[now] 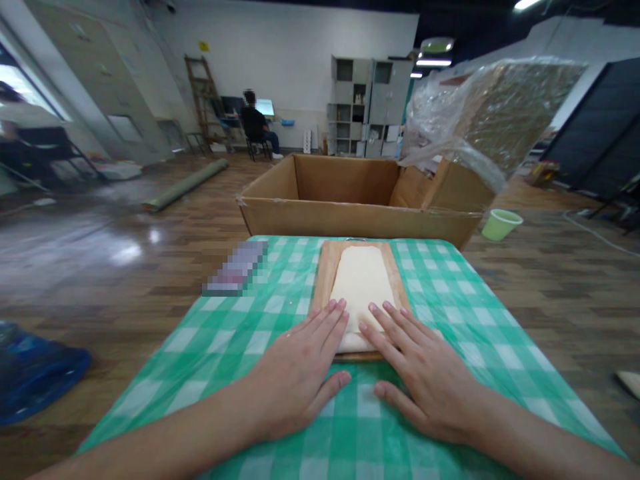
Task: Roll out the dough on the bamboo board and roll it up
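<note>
A long flat sheet of pale dough [363, 280] lies lengthwise on a wooden cutting board [326, 267]. Its near end looks folded over into a thicker edge. My left hand [307, 363] lies open at the near left, fingertips on the dough's left side and thumb stretched toward the middle. From the near right, my right hand [420, 363] reaches over the dough, palm down with its fingers spread. Neither hand grips anything. Parts of the dough's near edge and of the board are hidden under the fingers.
A green checked cloth [280, 313] covers the table. A blurred-out flat object [237, 267] lies at its left edge. Beyond stands a large cardboard box [350, 217] with plastic-wrapped material [505, 113]. A green bucket [501, 225] sits right. Someone [257, 123] sits at a far desk.
</note>
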Tool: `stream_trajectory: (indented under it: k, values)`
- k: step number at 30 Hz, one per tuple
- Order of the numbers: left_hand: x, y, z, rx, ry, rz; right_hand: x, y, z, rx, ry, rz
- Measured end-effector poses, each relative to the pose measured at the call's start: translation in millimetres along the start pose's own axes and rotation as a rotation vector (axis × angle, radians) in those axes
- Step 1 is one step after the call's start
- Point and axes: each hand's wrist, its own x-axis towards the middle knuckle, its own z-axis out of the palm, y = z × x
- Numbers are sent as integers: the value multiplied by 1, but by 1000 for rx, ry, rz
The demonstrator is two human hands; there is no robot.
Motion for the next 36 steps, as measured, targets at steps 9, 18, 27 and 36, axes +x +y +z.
stream_trajectory:
  k: [9,18,27,36]
  values:
    - [53,-37,2,-21,15,-193,45,38,-4,10,10,45]
    - [98,-78,15,-99,-83,-227,88,75,5,-51,-22,132]
    - [65,-51,6,-77,-113,-211,61,42,4,-68,27,137]
    - [27,-17,-4,-50,-116,-124,29,13,5,-27,45,73]
